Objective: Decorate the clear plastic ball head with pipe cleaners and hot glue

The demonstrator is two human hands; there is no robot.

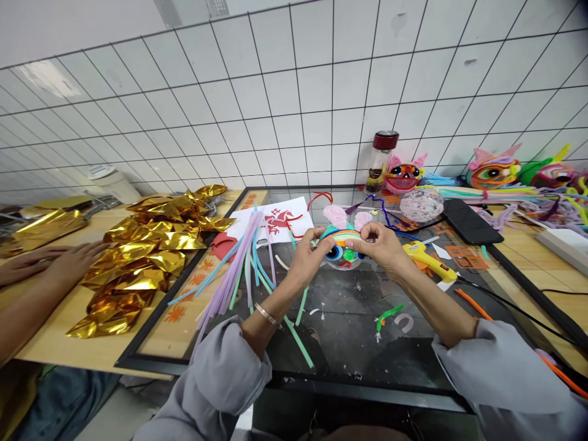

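Note:
A small craft animal head (340, 236) with pink ears, rainbow stripes and large eyes is held up over the dark glass board. My left hand (309, 254) grips its left side, thumb on the striped forehead. On the other side my right hand (382, 246) pinches the end of the stripes near the right ear. Just right of my right wrist lies a yellow hot glue gun (429, 261) with a black cord. Left of my left hand is a bundle of lilac, blue and green pipe cleaners (236, 269).
Gold foil (151, 245) is heaped on the left, beside another person's hands (73, 269). A glass bottle (380, 162), a black phone (473, 220) and finished craft heads (493, 168) stand or lie at the back right. Scraps, including a green piece (388, 316), dot the board.

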